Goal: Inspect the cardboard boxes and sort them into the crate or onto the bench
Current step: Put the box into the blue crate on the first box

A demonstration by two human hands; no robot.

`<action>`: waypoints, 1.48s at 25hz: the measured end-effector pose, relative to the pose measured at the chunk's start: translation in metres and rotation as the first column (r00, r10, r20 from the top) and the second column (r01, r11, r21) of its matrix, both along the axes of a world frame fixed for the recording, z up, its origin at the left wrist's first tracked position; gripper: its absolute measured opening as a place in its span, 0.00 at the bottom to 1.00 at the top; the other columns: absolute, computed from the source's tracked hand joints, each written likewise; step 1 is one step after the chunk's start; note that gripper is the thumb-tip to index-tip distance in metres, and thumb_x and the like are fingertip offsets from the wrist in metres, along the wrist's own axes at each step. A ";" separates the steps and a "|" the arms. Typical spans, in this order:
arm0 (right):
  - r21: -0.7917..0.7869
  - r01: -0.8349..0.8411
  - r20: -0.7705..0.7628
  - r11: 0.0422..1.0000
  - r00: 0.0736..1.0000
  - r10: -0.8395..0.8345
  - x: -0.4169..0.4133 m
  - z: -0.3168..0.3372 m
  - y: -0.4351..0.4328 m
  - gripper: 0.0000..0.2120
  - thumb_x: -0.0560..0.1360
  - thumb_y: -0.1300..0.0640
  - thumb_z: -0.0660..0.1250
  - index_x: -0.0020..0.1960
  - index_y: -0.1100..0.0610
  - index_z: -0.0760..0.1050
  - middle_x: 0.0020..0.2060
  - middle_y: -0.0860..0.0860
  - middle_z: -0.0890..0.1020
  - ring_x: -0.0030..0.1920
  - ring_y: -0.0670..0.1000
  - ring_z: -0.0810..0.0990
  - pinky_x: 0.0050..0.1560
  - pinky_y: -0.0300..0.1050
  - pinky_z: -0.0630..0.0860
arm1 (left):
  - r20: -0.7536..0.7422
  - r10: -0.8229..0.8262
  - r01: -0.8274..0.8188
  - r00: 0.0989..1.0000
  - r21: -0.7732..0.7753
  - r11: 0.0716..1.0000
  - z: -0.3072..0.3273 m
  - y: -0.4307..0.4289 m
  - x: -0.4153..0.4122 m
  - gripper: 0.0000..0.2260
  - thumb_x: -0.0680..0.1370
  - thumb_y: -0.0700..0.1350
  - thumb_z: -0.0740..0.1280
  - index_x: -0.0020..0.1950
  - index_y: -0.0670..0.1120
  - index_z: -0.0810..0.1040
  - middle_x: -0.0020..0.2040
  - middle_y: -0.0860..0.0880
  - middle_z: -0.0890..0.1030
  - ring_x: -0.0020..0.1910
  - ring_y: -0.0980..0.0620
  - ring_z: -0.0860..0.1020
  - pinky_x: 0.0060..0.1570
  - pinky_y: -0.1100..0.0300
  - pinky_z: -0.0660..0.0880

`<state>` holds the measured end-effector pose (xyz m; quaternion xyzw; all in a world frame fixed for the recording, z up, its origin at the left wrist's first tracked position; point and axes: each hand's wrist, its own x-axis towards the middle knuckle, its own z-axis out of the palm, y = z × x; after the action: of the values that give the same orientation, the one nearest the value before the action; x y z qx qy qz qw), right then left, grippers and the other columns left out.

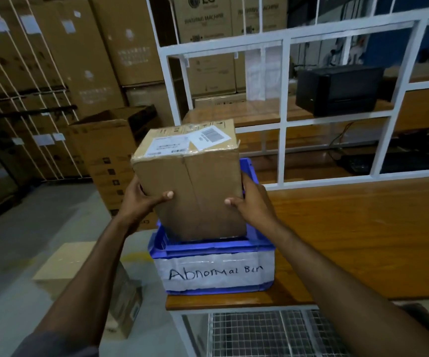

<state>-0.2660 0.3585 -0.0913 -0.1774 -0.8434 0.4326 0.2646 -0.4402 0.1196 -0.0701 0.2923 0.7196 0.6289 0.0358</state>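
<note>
A tall brown cardboard box (190,181) with white shipping labels on its top stands upright, its lower end inside the blue crate (208,247). The crate carries a white label reading "Abnormal Bin" and sits at the left end of the wooden bench (362,228). My left hand (143,199) grips the box's left side, thumb on the front face. My right hand (252,202) grips its right side, thumb also on the front. Whether the box rests on the crate floor is hidden by the crate wall.
Another cardboard box (84,279) stands on the floor at lower left. An open carton (110,150) sits behind the crate on the left, before stacked cartons. A white frame partition (285,99) rises behind the bench, a black printer (337,91) beyond. A wire mesh shelf (272,333) lies below.
</note>
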 end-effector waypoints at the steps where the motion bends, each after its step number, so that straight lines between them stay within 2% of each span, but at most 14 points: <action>1: 0.014 0.045 0.029 0.999 0.999 -0.046 -0.006 -0.007 0.001 0.35 0.75 0.55 0.76 0.78 0.47 0.65 0.64 0.52 0.80 0.61 0.53 0.79 0.64 0.56 0.77 | 0.008 -0.002 0.002 1.000 -0.036 0.999 -0.007 0.001 -0.003 0.39 0.66 0.44 0.84 0.74 0.51 0.72 0.66 0.55 0.81 0.62 0.58 0.81 0.59 0.53 0.82; 4: 0.140 0.177 0.130 0.974 0.972 -0.196 -0.019 -0.020 0.010 0.29 0.75 0.54 0.77 0.72 0.48 0.70 0.57 0.52 0.82 0.57 0.55 0.81 0.57 0.52 0.79 | 0.021 -0.006 0.009 1.000 -0.127 0.992 -0.032 0.009 -0.009 0.41 0.66 0.44 0.84 0.76 0.51 0.70 0.70 0.52 0.78 0.68 0.51 0.77 0.64 0.48 0.79; 7: 0.246 0.240 0.239 0.939 0.924 -0.299 -0.031 -0.024 0.023 0.20 0.73 0.52 0.78 0.61 0.52 0.75 0.53 0.52 0.83 0.53 0.53 0.81 0.49 0.47 0.77 | 0.005 -0.011 0.012 1.000 -0.185 0.983 -0.045 0.021 -0.020 0.43 0.67 0.47 0.84 0.77 0.54 0.68 0.73 0.49 0.76 0.72 0.46 0.75 0.67 0.39 0.77; 10: 0.261 0.250 0.306 0.933 0.895 -0.325 -0.045 -0.029 0.031 0.19 0.72 0.51 0.80 0.57 0.54 0.76 0.52 0.53 0.84 0.52 0.53 0.82 0.46 0.47 0.78 | -0.063 -0.032 0.016 0.998 -0.241 0.970 -0.045 0.032 -0.032 0.41 0.71 0.42 0.81 0.79 0.55 0.64 0.73 0.52 0.74 0.71 0.48 0.74 0.64 0.48 0.77; 13: 0.210 0.242 0.314 0.947 0.901 -0.299 -0.054 -0.033 0.032 0.20 0.70 0.53 0.81 0.56 0.54 0.77 0.52 0.53 0.84 0.52 0.54 0.83 0.48 0.49 0.81 | -0.094 -0.034 0.005 0.995 -0.295 0.955 -0.046 0.039 -0.041 0.40 0.73 0.40 0.80 0.76 0.59 0.61 0.70 0.55 0.72 0.68 0.50 0.73 0.61 0.51 0.75; 16: 0.159 0.225 0.299 0.961 0.917 -0.265 -0.060 -0.036 0.035 0.21 0.69 0.54 0.82 0.56 0.55 0.77 0.52 0.52 0.84 0.53 0.53 0.83 0.52 0.52 0.82 | -0.111 -0.009 -0.027 0.994 -0.323 0.946 -0.047 0.038 -0.051 0.41 0.73 0.39 0.80 0.76 0.60 0.61 0.73 0.50 0.73 0.68 0.49 0.74 0.60 0.50 0.75; 19: 0.093 0.242 0.326 0.966 0.909 -0.260 -0.060 -0.042 0.028 0.19 0.70 0.53 0.81 0.55 0.54 0.78 0.52 0.52 0.84 0.53 0.53 0.83 0.53 0.52 0.82 | -0.112 -0.004 -0.038 0.994 -0.368 0.929 -0.053 0.033 -0.052 0.42 0.72 0.41 0.81 0.80 0.56 0.63 0.73 0.49 0.74 0.66 0.48 0.76 0.59 0.47 0.78; 22: 0.098 0.337 0.352 0.936 0.868 -0.350 -0.058 -0.050 0.021 0.10 0.79 0.59 0.71 0.59 0.60 0.78 0.57 0.58 0.83 0.57 0.59 0.82 0.55 0.52 0.80 | -0.182 0.050 -0.131 0.982 -0.468 0.874 -0.064 0.033 -0.052 0.37 0.71 0.44 0.81 0.77 0.48 0.70 0.69 0.44 0.80 0.63 0.43 0.81 0.60 0.43 0.79; 24: 0.099 0.313 0.325 0.945 0.887 -0.328 -0.056 -0.055 0.015 0.09 0.81 0.64 0.64 0.59 0.64 0.78 0.56 0.61 0.82 0.58 0.63 0.80 0.52 0.51 0.75 | -0.251 0.104 -0.220 0.962 -0.497 0.840 -0.068 0.030 -0.052 0.36 0.71 0.47 0.82 0.75 0.46 0.72 0.67 0.42 0.81 0.61 0.40 0.82 0.58 0.41 0.80; 27: 0.074 0.361 0.183 0.930 0.911 -0.369 -0.057 -0.063 0.004 0.09 0.83 0.62 0.61 0.57 0.59 0.80 0.51 0.57 0.84 0.54 0.58 0.83 0.51 0.50 0.80 | -0.310 0.160 -0.298 0.937 -0.472 0.830 -0.074 0.026 -0.050 0.37 0.70 0.49 0.83 0.75 0.45 0.72 0.67 0.39 0.81 0.61 0.37 0.81 0.57 0.40 0.79; 29: 0.054 0.387 0.141 0.921 0.910 -0.390 -0.060 -0.066 0.008 0.10 0.84 0.61 0.61 0.54 0.56 0.82 0.48 0.55 0.85 0.51 0.57 0.84 0.50 0.54 0.82 | -0.271 0.157 -0.271 0.950 -0.460 0.846 -0.073 0.028 -0.048 0.39 0.69 0.48 0.83 0.76 0.48 0.69 0.70 0.39 0.78 0.63 0.37 0.80 0.58 0.40 0.79; 32: 0.140 0.417 0.218 0.898 0.872 -0.439 -0.060 -0.058 0.018 0.11 0.84 0.60 0.61 0.54 0.56 0.83 0.50 0.55 0.85 0.52 0.57 0.84 0.49 0.55 0.82 | -0.249 0.131 -0.235 0.960 -0.456 0.858 -0.069 0.037 -0.048 0.42 0.69 0.46 0.84 0.77 0.55 0.64 0.73 0.41 0.76 0.65 0.38 0.78 0.59 0.40 0.78; 34: 0.201 0.419 0.236 0.886 0.857 -0.459 -0.061 -0.057 0.023 0.10 0.84 0.62 0.62 0.55 0.57 0.82 0.51 0.56 0.85 0.54 0.58 0.84 0.50 0.55 0.82 | -0.272 0.135 -0.256 0.953 -0.480 0.839 -0.065 0.040 -0.049 0.43 0.68 0.47 0.84 0.77 0.52 0.65 0.72 0.40 0.77 0.63 0.37 0.79 0.56 0.43 0.78; 37: 0.191 0.384 0.272 0.903 0.863 -0.425 -0.064 -0.059 0.020 0.08 0.83 0.62 0.63 0.55 0.58 0.82 0.52 0.56 0.85 0.54 0.58 0.84 0.50 0.53 0.82 | -0.292 0.119 -0.259 0.949 -0.507 0.822 -0.061 0.041 -0.046 0.45 0.68 0.50 0.84 0.79 0.49 0.64 0.71 0.41 0.77 0.61 0.40 0.80 0.53 0.47 0.78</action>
<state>-0.3300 0.3783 -0.1501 -0.3980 -0.8443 0.2784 0.2263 -0.4858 0.1601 -0.1312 0.2730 0.8912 0.3603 -0.0364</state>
